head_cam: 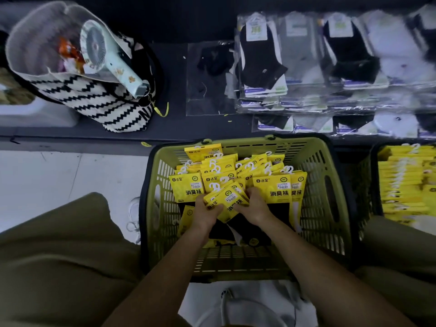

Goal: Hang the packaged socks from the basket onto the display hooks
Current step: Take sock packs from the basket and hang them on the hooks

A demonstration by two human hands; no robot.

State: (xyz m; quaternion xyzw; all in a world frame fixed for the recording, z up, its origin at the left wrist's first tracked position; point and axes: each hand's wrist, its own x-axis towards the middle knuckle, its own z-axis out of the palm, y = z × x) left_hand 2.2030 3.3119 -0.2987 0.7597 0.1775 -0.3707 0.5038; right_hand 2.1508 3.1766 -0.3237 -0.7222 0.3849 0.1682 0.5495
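Both hands are reaching down into the olive-green slotted plastic basket, which is sitting on the pale floor between the person's knees. This basket is holding a thick heap of yellow card-fronted sock packs with white plastic hooks, standing on edge and leaning every which way. The left hand and the right hand are clamping a small bundle of yellow packs in the middle of the basket, fingers curling round it, one hand on each side. Right of the basket, a dark plastic basket is carrying more yellow packs, stacked neatly. Beyond the basket, clear-bagged black, grey and white ankle socks are lying in rows on a dark shelf. Beyond it to the left, a black-and-white zigzag knit bag is holding a pale blue handheld fan.
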